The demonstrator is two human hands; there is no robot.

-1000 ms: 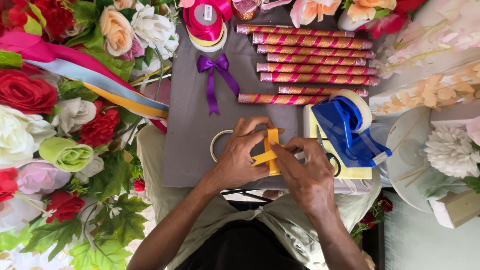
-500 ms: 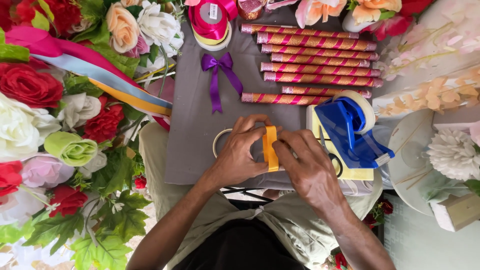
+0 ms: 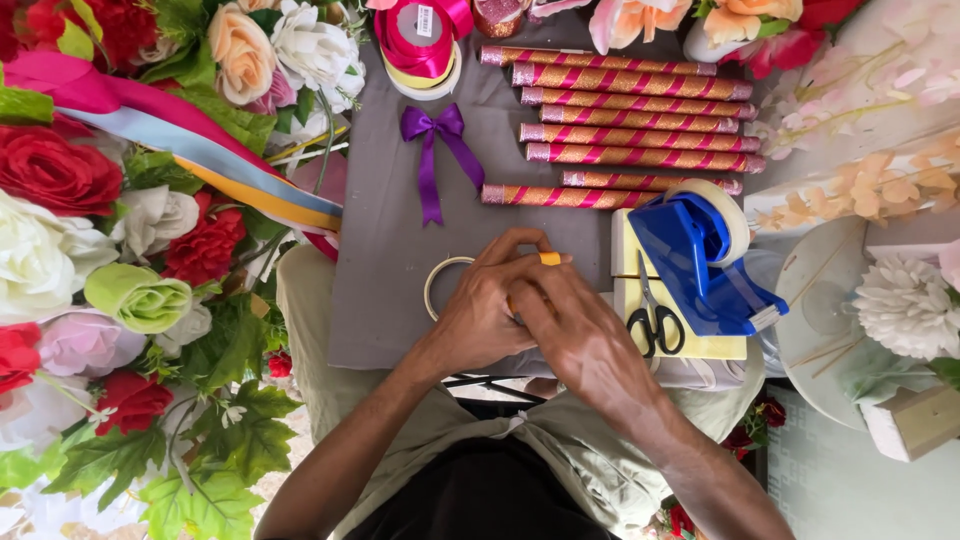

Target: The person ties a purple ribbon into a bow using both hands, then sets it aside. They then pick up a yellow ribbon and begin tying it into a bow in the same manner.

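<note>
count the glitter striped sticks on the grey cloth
7 sticks. Six lie stacked in rows at the cloth's top right; the seventh lies lowest, shifted left, by the tape dispenser. Others may hide beneath flowers.

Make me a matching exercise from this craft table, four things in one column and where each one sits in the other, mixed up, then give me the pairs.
Things:
1. small purple ribbon bow
2. black-handled scissors
3. blue tape dispenser
4. short orange ribbon piece

Places:
A. pinched between the left hand and right hand
B. flat on the grey cloth, left of the glittery striped sticks
C. lying on the pale yellow pad, beside the right hand
D. standing at the right edge of the pad, above the scissors

Pairs: 1-B, 2-C, 3-D, 4-A
</note>
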